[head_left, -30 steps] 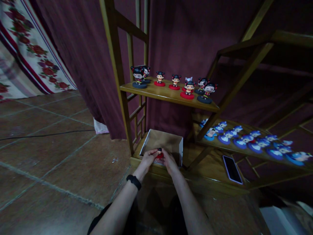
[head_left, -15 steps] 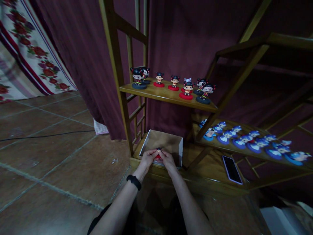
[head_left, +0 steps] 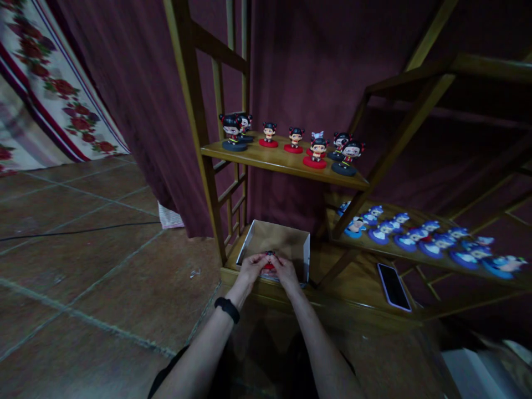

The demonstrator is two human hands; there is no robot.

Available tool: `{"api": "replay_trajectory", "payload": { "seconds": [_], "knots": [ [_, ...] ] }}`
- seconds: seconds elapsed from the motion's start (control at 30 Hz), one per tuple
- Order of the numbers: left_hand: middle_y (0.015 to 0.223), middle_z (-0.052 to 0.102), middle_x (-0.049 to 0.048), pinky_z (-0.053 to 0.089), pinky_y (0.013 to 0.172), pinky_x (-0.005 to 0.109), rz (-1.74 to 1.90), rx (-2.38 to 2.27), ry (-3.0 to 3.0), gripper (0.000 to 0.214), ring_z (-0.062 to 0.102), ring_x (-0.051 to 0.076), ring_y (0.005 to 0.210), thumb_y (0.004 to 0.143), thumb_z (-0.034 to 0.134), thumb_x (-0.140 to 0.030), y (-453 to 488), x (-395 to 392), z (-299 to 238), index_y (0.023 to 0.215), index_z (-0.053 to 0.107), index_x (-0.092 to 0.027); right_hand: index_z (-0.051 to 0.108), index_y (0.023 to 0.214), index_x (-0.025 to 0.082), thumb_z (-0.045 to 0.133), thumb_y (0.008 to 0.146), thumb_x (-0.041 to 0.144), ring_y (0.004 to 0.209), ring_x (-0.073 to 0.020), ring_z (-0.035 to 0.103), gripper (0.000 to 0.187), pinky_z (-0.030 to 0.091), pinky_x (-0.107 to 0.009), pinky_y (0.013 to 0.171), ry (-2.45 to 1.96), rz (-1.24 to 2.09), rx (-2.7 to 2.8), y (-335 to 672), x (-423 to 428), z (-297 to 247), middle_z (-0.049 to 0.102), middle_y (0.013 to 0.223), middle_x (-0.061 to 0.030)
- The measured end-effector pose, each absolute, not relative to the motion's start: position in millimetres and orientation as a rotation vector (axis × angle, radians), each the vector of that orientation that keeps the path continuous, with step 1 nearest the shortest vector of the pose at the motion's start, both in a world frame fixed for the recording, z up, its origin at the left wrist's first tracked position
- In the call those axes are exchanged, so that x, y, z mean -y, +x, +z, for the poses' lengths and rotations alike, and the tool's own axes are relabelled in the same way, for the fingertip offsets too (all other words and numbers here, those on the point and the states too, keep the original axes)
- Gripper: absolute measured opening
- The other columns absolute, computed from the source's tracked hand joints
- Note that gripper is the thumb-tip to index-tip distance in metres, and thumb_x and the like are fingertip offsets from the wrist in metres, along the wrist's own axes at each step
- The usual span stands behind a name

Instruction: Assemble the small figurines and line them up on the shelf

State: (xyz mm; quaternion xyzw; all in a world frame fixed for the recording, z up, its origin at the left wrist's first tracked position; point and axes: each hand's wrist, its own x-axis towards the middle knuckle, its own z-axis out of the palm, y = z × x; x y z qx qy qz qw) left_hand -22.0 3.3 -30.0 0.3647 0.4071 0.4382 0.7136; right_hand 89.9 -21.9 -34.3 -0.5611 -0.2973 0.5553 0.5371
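Note:
My left hand (head_left: 250, 267) and my right hand (head_left: 285, 270) meet over the near edge of an open cardboard box (head_left: 301, 245) on the lowest wooden shelf. Between their fingertips they pinch a small figurine (head_left: 270, 258) with a black-haired head and a red base. Both hands are closed on it. A black band sits on my left wrist. On the shelf above stands a row of several similar figurines (head_left: 318, 150), some on red bases and some on dark ones.
A lower shelf to the right holds several flat blue figures (head_left: 419, 236). A phone (head_left: 393, 286) lies face up on the bottom board. Dark red curtains hang behind the wooden rack (head_left: 195, 116). A cable crosses the tiled floor (head_left: 83, 255) at left.
Both hands stay together on the small figurine over the box; it sits slightly lower between the fingers. The view has shifted a little.

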Motion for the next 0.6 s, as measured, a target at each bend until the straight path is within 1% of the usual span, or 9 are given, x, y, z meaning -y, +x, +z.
{"api": "replay_trajectory", "payload": {
  "seconds": [0.17, 0.37, 0.6],
  "knots": [
    [0.068, 0.068, 0.0061, 0.049, 0.055, 0.024, 0.986, -0.921, 0.822, 0.038, 0.061, 0.013, 0.058, 0.051, 0.077, -0.037, -21.1, -3.2, -32.1, 0.076, 0.067, -0.01, 0.069, 0.071, 0.023, 0.066, 0.06, 0.043, 0.062, -0.0194, 0.065, 0.023, 0.054, -0.028, 0.055, -1.359, 1.28, 0.778, 91.7, 21.4, -36.7, 0.067, 0.061, 0.0012],
    [0.069, 0.069, 0.007, 0.049, 0.056, 0.025, 1.008, -0.936, 0.793, 0.032, 0.061, 0.014, 0.059, 0.054, 0.076, -0.034, -22.8, -2.8, -30.9, 0.074, 0.068, -0.01, 0.069, 0.078, 0.021, 0.063, 0.063, 0.047, 0.055, -0.0161, 0.063, 0.03, 0.054, -0.028, 0.054, -1.327, 1.294, 0.82, 92.3, 22.6, -36.2, 0.065, 0.058, 0.0004],
    [0.066, 0.068, 0.0065, 0.049, 0.055, 0.024, 0.997, -0.939, 0.773, 0.022, 0.06, 0.012, 0.056, 0.061, 0.072, -0.028, -24.0, -3.5, -31.4, 0.073, 0.068, -0.01, 0.067, 0.081, 0.02, 0.061, 0.064, 0.048, 0.051, -0.0134, 0.062, 0.033, 0.054, -0.029, 0.055, -1.293, 1.328, 0.797, 92.3, 20.7, -41.7, 0.068, 0.069, -0.0004]
  ]
}}
